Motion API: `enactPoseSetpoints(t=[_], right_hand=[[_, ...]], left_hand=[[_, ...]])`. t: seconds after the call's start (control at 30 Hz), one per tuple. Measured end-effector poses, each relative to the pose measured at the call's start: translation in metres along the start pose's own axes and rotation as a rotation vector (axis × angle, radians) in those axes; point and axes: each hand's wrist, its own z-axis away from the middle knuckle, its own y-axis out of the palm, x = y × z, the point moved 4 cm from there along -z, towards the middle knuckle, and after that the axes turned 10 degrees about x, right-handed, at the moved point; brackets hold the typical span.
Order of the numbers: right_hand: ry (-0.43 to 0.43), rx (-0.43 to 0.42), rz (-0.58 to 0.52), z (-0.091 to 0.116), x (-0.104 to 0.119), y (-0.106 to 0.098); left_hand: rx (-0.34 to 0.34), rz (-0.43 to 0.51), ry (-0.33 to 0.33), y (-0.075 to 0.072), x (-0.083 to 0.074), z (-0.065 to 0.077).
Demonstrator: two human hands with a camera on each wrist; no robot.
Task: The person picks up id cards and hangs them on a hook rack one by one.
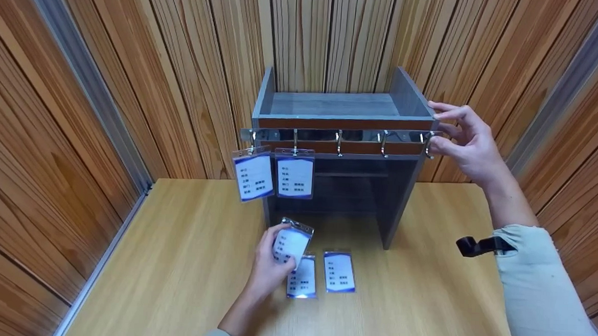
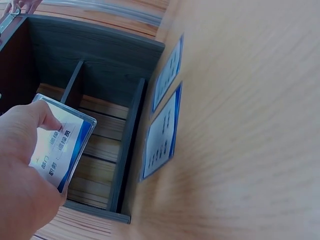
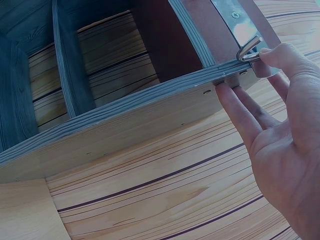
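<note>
My left grip (image 1: pixel 267 270) pinches one ID badge (image 1: pixel 291 243), narrowed to its width.
I see that badge tilted, in front of the grey shelf unit (image 1: pixel 402 194), overlapping one flat badge (image 1: pixel 303 284) on the worktop (image 1: pixel 171 263) in the head view; another flat badge (image 1: pixel 339 272) lies just beside that one. My right grip (image 1: pixel 471 146) is at the hook rail's (image 1: pixel 363 135) right end, apparently pinching it between thumb and fingers, though contact is partly hidden. From the two leftmost hooks hang a slightly tilted badge (image 1: pixel 253 177) and a straighter badge (image 1: pixel 294 175).
</note>
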Motion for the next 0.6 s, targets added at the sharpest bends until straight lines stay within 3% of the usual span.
enactPoseSetpoints(t=[0.4, 0.6], right_hand=[[0.021, -0.015, 0.014, -0.001, 0.002, 0.001], [0.028, -0.027, 0.022, -0.001, -0.007, -0.004]], left_hand=[[0.009, 0.014, 0.047, 0.012, -0.018, -0.007], [0.013, 0.009, 0.096, 0.015, -0.026, -0.008]])
